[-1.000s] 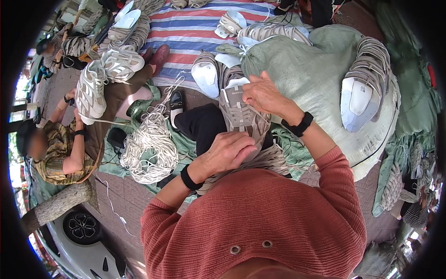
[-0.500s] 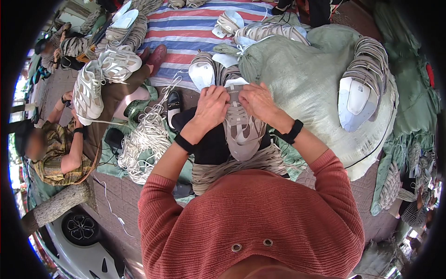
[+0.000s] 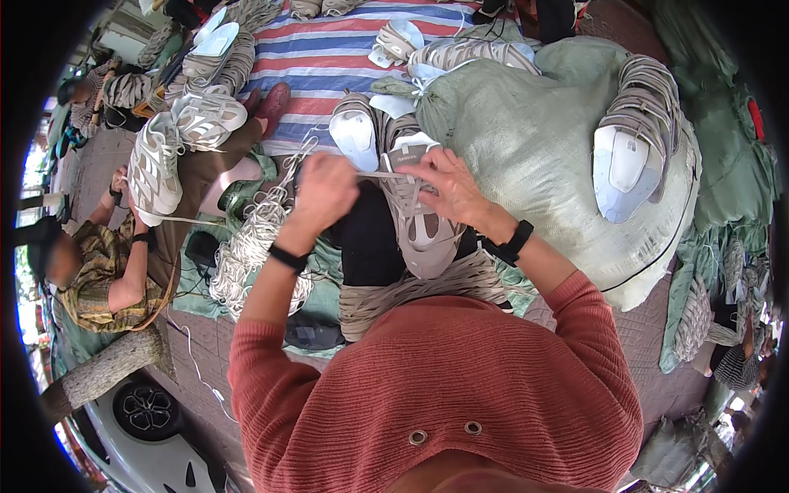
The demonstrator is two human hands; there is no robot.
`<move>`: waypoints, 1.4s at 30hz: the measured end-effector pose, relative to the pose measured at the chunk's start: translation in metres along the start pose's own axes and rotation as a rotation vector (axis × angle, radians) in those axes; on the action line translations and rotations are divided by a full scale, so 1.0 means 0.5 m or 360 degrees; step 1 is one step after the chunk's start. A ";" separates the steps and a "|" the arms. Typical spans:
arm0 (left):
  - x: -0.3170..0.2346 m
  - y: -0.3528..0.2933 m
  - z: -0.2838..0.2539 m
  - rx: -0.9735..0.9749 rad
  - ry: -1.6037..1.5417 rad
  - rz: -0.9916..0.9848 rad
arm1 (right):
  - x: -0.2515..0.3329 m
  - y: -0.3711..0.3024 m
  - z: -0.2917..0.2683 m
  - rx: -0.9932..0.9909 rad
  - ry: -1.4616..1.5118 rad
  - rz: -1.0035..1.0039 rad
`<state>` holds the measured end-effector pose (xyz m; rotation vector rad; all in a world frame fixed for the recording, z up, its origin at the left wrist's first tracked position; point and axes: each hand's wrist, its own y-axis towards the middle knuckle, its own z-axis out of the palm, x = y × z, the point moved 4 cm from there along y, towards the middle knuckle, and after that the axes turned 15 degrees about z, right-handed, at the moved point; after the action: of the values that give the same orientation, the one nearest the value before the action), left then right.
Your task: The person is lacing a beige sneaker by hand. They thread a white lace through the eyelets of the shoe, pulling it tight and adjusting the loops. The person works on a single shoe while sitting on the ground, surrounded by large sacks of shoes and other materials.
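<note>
A grey-beige shoe upper (image 3: 423,240) lies over my dark-clad lap, toe end toward me, with pale laces crossing its front. From its eyelets a flat shoelace (image 3: 378,174) runs taut to the left. My left hand (image 3: 327,193), smeared by motion, is closed on that lace, off the shoe's left side. Over the upper's right side rests my right hand (image 3: 450,187), its fingers apart, one reaching to the lace near the tongue. What its lower fingers touch is partly hidden. Just beyond are more uppers with a white insole-shaped piece (image 3: 355,135).
A heap of white laces (image 3: 256,263) lies left of my lap. To the right bulges a pale green sack (image 3: 526,140) bearing a stack of uppers (image 3: 637,148). Farther off spreads a striped sheet (image 3: 316,49). At left, a co-worker (image 3: 107,271) handles a sneaker (image 3: 156,168).
My left hand has moved left and down away from the shoe, drawing the lace out taut. My right hand stays at the upper, its fingers more spread.
</note>
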<state>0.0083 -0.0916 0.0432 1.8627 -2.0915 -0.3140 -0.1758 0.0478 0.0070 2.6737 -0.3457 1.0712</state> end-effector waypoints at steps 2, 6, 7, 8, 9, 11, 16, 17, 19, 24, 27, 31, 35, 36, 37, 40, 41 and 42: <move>0.030 -0.155 -0.042 -0.0035 0.0223 -0.0457 | 0.036 -0.021 -0.002 -0.0125 -0.0242 -0.0275; -0.011 -0.477 -0.118 0.0021 0.0565 -0.1102 | 0.097 -0.057 0.005 -0.0234 -0.0466 -0.0590; -0.034 -0.566 -0.134 0.0127 0.0563 -0.1399 | 0.129 -0.071 0.002 -0.0180 -0.0404 -0.0642; -0.064 -0.619 -0.149 0.0093 0.0585 -0.1627 | 0.153 -0.086 0.000 -0.0131 -0.0350 -0.0687; -0.090 -0.712 -0.165 0.0098 0.0637 -0.1922 | 0.175 -0.100 0.008 0.0021 -0.0337 -0.0770; -0.146 -0.786 -0.178 0.0136 0.0729 -0.2092 | 0.200 -0.125 0.021 0.0323 -0.0348 -0.0906; -0.188 -0.833 -0.119 -0.0315 0.0493 -0.2186 | 0.239 -0.110 -0.075 0.0625 -0.0020 -0.0822; -0.177 -0.819 -0.090 -0.0509 0.0307 -0.2279 | 0.240 -0.102 -0.110 0.0686 0.0050 -0.0765; -0.144 -0.774 -0.040 -0.0798 -0.0001 -0.2350 | 0.238 -0.096 -0.160 0.0811 0.0333 -0.0699; -0.080 -0.669 0.025 -0.1718 -0.0547 -0.2448 | 0.183 -0.120 -0.244 0.1014 0.1412 -0.0276; -0.068 -0.691 0.051 -0.2422 -0.0913 -0.2761 | 0.137 -0.170 -0.281 0.1285 0.1564 -0.0041; -0.092 -0.845 0.063 -0.2598 -0.0927 -0.3037 | 0.138 -0.231 -0.338 0.1696 0.1376 -0.0097; -0.065 -0.741 0.079 -0.1763 -0.0821 -0.3169 | 0.062 -0.306 -0.330 0.1624 0.1088 0.0304; -0.053 -0.703 0.076 -0.1446 -0.0701 -0.3169 | 0.028 -0.337 -0.305 0.1748 0.0916 0.0598; -0.057 -0.776 0.072 -0.1128 -0.0595 -0.2955 | -0.013 -0.353 -0.273 0.1951 0.0722 0.0827; -0.005 -0.526 0.089 -0.0885 -0.0381 -0.1991 | -0.154 -0.469 -0.181 0.2124 -0.0213 0.0941; 0.000 -0.434 0.080 -0.0785 -0.0521 -0.1809 | -0.177 -0.490 -0.172 0.2152 -0.0569 0.0822; -0.003 -0.334 0.064 -0.0749 -0.0549 -0.1452 | -0.164 -0.455 -0.180 0.1931 -0.0564 0.0589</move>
<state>0.1498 -0.1126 -0.0485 2.4102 -1.0146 -1.2747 -0.2221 0.3005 -0.0174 4.0374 -0.3106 1.1009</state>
